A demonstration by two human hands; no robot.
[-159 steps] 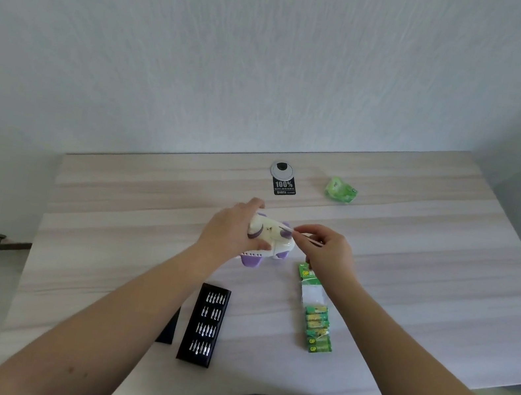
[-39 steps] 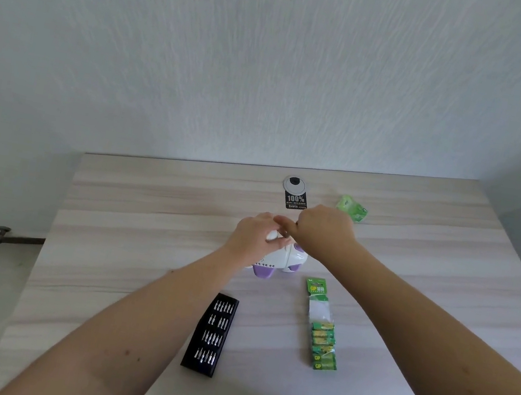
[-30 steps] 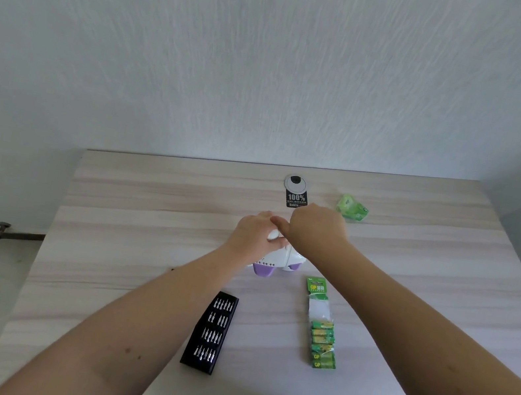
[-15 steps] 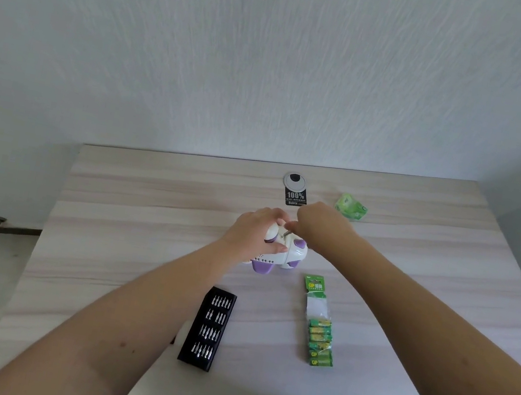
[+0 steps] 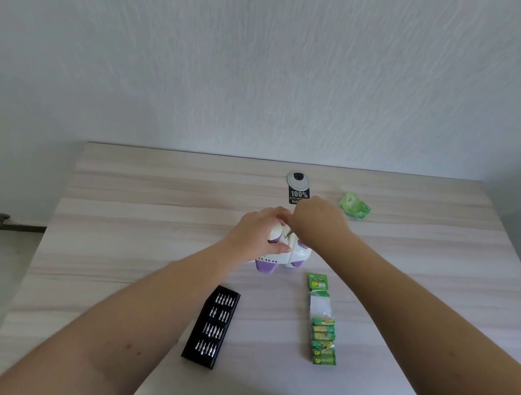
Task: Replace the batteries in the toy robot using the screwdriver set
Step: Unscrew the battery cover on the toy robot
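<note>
A white and purple toy robot [image 5: 292, 257] lies on the wooden table [image 5: 153, 206] in the middle. My left hand [image 5: 257, 235] grips its body from the left. My right hand [image 5: 315, 222] is above the toy, curled round a thin screwdriver [image 5: 288, 232] whose shaft points down into the toy. Most of the screwdriver is hidden in the fist. A black tray of screwdriver bits [image 5: 212, 326] lies near the front edge. A strip pack of green batteries [image 5: 322, 323] lies to the right of it.
A round grey disc with a black label [image 5: 297, 186] and a crumpled green wrapper [image 5: 354, 207] lie at the back of the table. A white wall stands right behind the table. Floor shows at the left, beyond the table's edge.
Five seconds ago my right hand held the screwdriver sideways at the toy's right. Now it is above the toy with the shaft pointing down. My left hand keeps its grip.
</note>
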